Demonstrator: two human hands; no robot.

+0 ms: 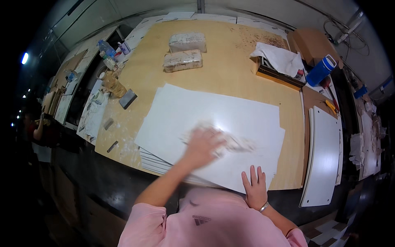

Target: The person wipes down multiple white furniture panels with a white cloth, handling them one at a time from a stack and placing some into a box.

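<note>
White flat panels (181, 107) lie in a slightly fanned stack at the near side of the table. Over the middle of the top panel is my left hand (203, 144), smeared by motion and pressed down on a crumpled whitish rag (240, 142). The rag is blurred too, and part of it is hidden under the palm. My right hand (256, 187) rests with fingers spread on the near right edge of the top panel, holding nothing.
Two pale wrapped blocks (184, 60) sit toward the back of the wooden tabletop (226, 61). At left are a grey block (128, 99) and bottles (113, 84). A cloth-topped box (279, 74), blue jug (321, 71) and upright-leaning white panels (323, 156) stand at right.
</note>
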